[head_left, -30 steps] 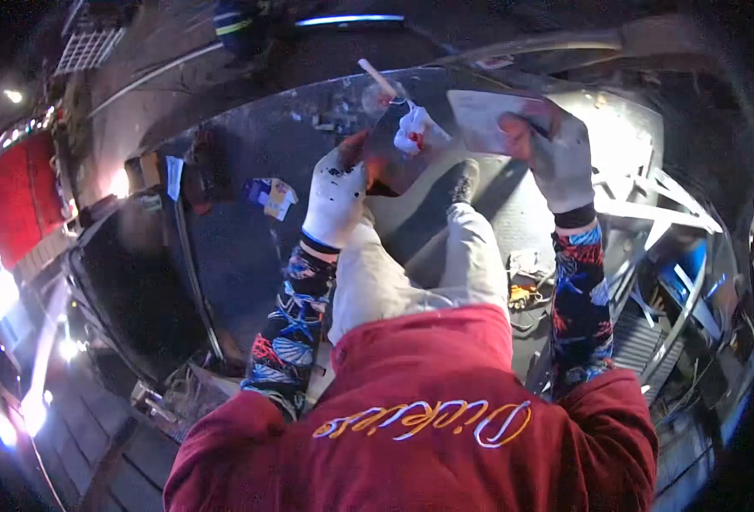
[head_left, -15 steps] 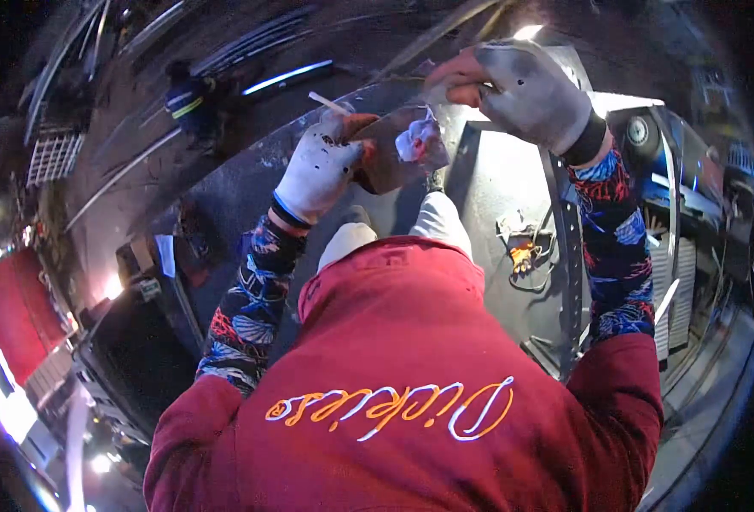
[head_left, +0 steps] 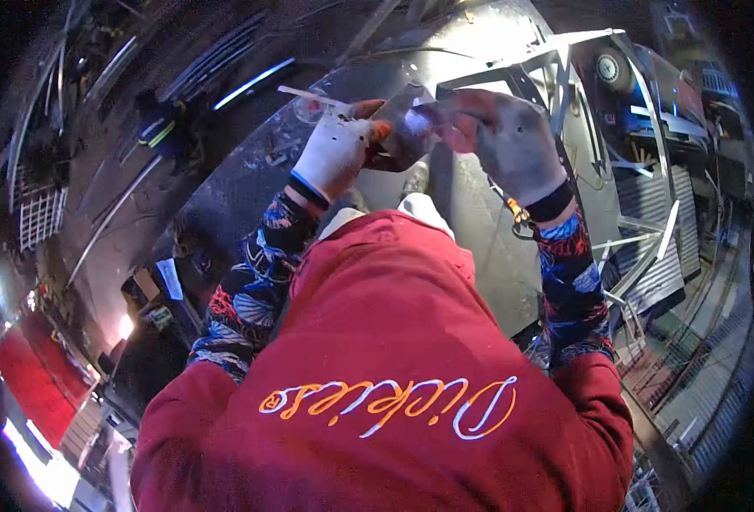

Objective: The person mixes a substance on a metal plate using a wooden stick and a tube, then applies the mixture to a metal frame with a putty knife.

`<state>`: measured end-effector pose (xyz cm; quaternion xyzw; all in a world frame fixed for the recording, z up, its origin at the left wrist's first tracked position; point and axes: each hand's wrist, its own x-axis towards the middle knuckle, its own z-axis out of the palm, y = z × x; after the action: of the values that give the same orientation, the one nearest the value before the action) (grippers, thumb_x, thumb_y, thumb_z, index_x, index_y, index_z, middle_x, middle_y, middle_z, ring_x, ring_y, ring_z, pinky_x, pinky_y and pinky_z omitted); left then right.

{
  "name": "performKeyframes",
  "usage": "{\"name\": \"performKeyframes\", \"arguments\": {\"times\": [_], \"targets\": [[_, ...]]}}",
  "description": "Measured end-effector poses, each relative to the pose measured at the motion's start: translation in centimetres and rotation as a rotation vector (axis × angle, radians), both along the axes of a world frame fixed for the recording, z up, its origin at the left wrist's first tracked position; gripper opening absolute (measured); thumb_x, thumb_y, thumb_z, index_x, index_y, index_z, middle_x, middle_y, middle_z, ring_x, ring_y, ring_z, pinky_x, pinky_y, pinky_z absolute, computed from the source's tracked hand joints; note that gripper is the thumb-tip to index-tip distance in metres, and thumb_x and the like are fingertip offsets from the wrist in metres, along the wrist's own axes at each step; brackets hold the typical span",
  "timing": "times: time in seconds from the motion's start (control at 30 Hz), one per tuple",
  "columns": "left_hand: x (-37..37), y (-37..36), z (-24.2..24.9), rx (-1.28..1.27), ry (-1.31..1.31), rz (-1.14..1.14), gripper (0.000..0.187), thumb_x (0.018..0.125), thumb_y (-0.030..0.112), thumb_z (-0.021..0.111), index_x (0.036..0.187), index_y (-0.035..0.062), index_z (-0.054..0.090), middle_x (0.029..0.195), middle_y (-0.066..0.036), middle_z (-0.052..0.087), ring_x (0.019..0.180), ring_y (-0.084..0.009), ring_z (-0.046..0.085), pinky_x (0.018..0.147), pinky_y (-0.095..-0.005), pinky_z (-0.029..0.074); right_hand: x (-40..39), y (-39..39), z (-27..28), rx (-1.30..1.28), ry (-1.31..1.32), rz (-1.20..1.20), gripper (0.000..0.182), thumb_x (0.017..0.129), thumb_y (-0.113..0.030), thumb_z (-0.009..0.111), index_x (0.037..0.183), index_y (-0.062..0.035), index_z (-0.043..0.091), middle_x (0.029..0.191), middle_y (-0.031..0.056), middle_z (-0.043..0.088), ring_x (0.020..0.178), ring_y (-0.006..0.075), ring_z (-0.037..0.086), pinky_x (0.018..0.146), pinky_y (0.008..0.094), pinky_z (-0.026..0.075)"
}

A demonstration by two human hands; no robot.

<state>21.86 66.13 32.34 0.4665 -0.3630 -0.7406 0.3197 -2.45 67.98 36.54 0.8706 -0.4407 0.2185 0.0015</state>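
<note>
My left hand (head_left: 334,154), in a pale glove with bare fingertips, is closed on a dark, flat pouch-like thing (head_left: 401,152). A thin white stick (head_left: 309,96) juts out to the left from beside its fingers. My right hand (head_left: 518,145), gloved the same way, is at the right side of the pouch-like thing. Its bare fingertips are drawn together and smeared by motion, so what they pinch cannot be made out. A pale, shiny patch (head_left: 417,121) shows on the pouch-like thing, between the hands.
Beneath the hands is a dark metal surface (head_left: 249,183). Orange-handled pliers or scissors (head_left: 518,213) lie by my right wrist. A metal frame (head_left: 565,94) stands to the right. A person in a reflective-striped jacket (head_left: 159,132) is at the far left.
My right hand has come down and left, from above to the side of the pouch-like thing. The pale crumpled piece there is now less visible. My view has turned slightly.
</note>
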Motion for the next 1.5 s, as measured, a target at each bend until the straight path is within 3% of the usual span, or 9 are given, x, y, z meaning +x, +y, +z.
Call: {"name": "performKeyframes", "arguments": {"times": [0.1,0.17,0.27,0.8,0.9,1.03,1.17,1.23,1.5], "targets": [[-0.3,-0.1,-1.2,0.080,0.114,-0.012,0.044,0.088,0.012,0.064,0.127,-0.0069,0.054,0.104,-0.009,0.062,0.089,-0.0175,0.065,0.074,-0.0279,0.056,0.0,1.0,0.6,0.561,-0.747,-0.130,0.021,0.088,-0.016,0.061,0.106,-0.0071,0.067,0.101,0.0078,0.069,0.090,0.0255,0.067,0.078,0.0299,0.054],[0.6,-0.4,-2.1,-0.445,-0.181,-0.207,0.045,0.088,0.014,0.064,0.127,-0.0084,0.054,0.102,-0.010,0.064,0.087,-0.0178,0.065,0.073,-0.0283,0.057,1.3,1.1,4.0,0.298,-0.158,-0.131,0.018,0.089,-0.015,0.062,0.104,-0.0073,0.068,0.098,0.0071,0.071,0.086,0.0251,0.068,0.076,0.0312,0.055],[0.2,-0.5,-0.1,0.043,0.063,-0.076,0.044,0.089,0.014,0.064,0.126,-0.0078,0.055,0.099,-0.010,0.066,0.085,-0.0175,0.066,0.072,-0.0308,0.058,2.1,1.7,3.9,0.225,-0.160,-0.133,0.015,0.090,-0.018,0.063,0.101,-0.0128,0.070,0.096,0.0065,0.072,0.084,0.0261,0.068,0.074,0.0328,0.055],[0.8,-1.5,-0.2,-0.302,-0.091,-0.265,0.042,0.087,0.011,0.062,0.123,-0.0093,0.057,0.102,-0.011,0.068,0.084,-0.0181,0.068,0.071,-0.0311,0.058,3.6,0.3,5.4,0.191,-0.026,-0.145,0.016,0.089,-0.021,0.064,0.101,-0.0143,0.071,0.095,0.0041,0.071,0.082,0.0254,0.068,0.071,0.0342,0.055],[0.5,-1.5,-2.1,-0.062,0.161,-0.066,0.041,0.088,0.010,0.061,0.124,-0.0091,0.056,0.104,-0.012,0.068,0.085,-0.0191,0.068,0.073,-0.0322,0.058,4.0,0.3,5.1,0.298,-0.335,-0.188,0.014,0.089,-0.021,0.065,0.100,-0.0148,0.070,0.091,0.0034,0.070,0.081,0.0269,0.067,0.071,0.0376,0.054],[-0.6,-1.6,1.8,0.007,0.246,-0.033,0.045,0.087,0.010,0.062,0.127,-0.0084,0.053,0.106,-0.013,0.067,0.086,-0.0201,0.068,0.074,-0.0350,0.059,2.3,-0.2,7.7,0.001,0.027,-0.105,0.017,0.089,-0.024,0.064,0.100,-0.0116,0.068,0.083,0.0074,0.069,0.073,0.0265,0.067,0.065,0.0383,0.053],[-0.6,-1.4,3.4,0.009,0.151,0.034,0.047,0.087,0.009,0.062,0.130,-0.0068,0.050,0.104,-0.013,0.066,0.084,-0.0207,0.068,0.071,-0.0349,0.060,2.1,1.1,8.4,0.347,-0.421,-0.566,0.017,0.088,-0.021,0.065,0.094,-0.0061,0.069,0.071,0.0114,0.065,0.052,0.0205,0.061,0.050,0.0328,0.047],[-1.0,-1.4,2.6,0.026,0.235,0.061,0.046,0.088,0.008,0.061,0.130,-0.0065,0.050,0.103,-0.013,0.066,0.084,-0.0206,0.068,0.071,-0.0345,0.060,0.6,1.4,7.4,0.392,-0.349,-0.588,0.018,0.086,-0.021,0.068,0.091,-0.0035,0.070,0.073,0.0077,0.067,0.055,0.0166,0.062,0.052,0.0317,0.049],[-2.0,-0.9,2.6,-0.132,0.070,0.056,0.041,0.090,0.008,0.057,0.129,-0.0052,0.052,0.109,-0.012,0.066,0.087,-0.0183,0.066,0.072,-0.0340,0.060,-0.5,1.9,0.8,0.632,-1.598,-0.862,0.030,0.083,-0.006,0.067,0.110,0.0052,0.061,0.099,0.0110,0.069,0.090,0.0186,0.069,0.080,0.0326,0.056]]}}
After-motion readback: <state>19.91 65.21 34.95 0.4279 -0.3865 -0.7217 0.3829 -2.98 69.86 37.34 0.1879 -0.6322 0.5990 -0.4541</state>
